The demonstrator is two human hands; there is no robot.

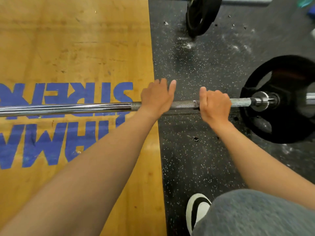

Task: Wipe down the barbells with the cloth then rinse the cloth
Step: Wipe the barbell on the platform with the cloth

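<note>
Now, head view
Barbell [68, 109]: lies left to right across wooden platform [68, 48] and black rubber floor [204, 65].
My left hand [156, 97]: fingers straight, resting over the knurled bar.
My right hand [214, 106]: curled round the bar, near the right-side plate [289, 126].
Far: second barbell [247, 0].

We see our two arms bare from the hands up, with no sleeves, watch or rings on the left hand [156, 97] or the right hand [215, 106]. We wear grey trousers [259, 215] of a soft, fuzzy fabric, and a white shoe [196, 212] with a black curved mark.
</note>
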